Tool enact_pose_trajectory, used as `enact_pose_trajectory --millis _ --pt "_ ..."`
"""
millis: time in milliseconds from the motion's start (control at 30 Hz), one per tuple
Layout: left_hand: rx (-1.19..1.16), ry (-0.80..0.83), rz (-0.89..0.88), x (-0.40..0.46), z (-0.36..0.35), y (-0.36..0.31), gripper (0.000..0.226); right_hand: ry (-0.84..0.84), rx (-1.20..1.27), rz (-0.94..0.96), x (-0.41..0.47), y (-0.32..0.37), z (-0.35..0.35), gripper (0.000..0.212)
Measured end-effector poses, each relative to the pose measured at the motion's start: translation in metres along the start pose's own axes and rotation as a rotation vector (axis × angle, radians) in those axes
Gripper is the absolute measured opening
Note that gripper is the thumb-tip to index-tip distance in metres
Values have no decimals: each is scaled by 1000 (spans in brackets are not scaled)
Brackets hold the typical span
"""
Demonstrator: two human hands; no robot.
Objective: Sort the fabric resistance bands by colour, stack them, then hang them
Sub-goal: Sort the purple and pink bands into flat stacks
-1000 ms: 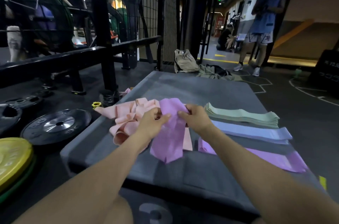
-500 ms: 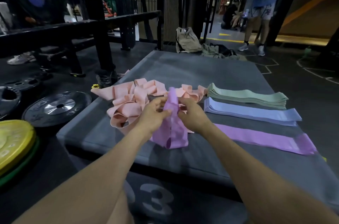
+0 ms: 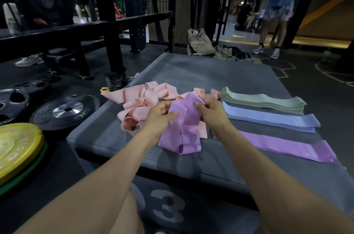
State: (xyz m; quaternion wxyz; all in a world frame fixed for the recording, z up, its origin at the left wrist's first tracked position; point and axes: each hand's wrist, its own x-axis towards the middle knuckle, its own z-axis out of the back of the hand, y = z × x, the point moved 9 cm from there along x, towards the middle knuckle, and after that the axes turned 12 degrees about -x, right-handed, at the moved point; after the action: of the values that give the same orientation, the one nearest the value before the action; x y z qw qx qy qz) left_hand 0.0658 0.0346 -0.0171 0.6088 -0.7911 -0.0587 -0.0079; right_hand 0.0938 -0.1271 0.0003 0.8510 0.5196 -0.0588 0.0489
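Both hands are up on a purple band (image 3: pixel 186 128), which is hanging crumpled between them over the near part of the grey mat (image 3: pixel 201 73), its lower folds resting on the surface. The left hand (image 3: pixel 160 117) is pinching the band's left edge, thumb lying across the fabric. The right hand (image 3: pixel 211 112) is gripping the top right corner, fingers curled round it. Just behind the hands, the pink bands (image 3: pixel 145 99) are sitting in a loose tangle, touching the purple one. To the right, the sorted piles are lying in rows: a green stack (image 3: pixel 268 102) farthest back, a blue stack (image 3: pixel 277 120) just in front of it, and flat purple bands (image 3: pixel 291 146) nearest, running out from under the right forearm. Off the mat to the left, a black plate (image 3: pixel 65 111) is lying on the floor, with a yellow plate (image 3: pixel 17 147) closer in. A beige bag (image 3: pixel 199 43) is slumping beyond the mat's far edge.
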Motion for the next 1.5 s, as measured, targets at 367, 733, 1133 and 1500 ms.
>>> enact_pose_trajectory --millis 367,733,1133,1500 --pt "43 -57 -27 4 8 -3 14 49 -195 257 -18 43 -9 23" --pt "216 -1 -141 5 -2 -11 22 40 -195 232 -15 42 -13 12" --pt "356 23 -253 8 -27 -47 12 -54 -120 192 -4 64 15 3" --pt "410 204 -83 -1 -53 -71 13 -338 -56 224 7 129 95 14"
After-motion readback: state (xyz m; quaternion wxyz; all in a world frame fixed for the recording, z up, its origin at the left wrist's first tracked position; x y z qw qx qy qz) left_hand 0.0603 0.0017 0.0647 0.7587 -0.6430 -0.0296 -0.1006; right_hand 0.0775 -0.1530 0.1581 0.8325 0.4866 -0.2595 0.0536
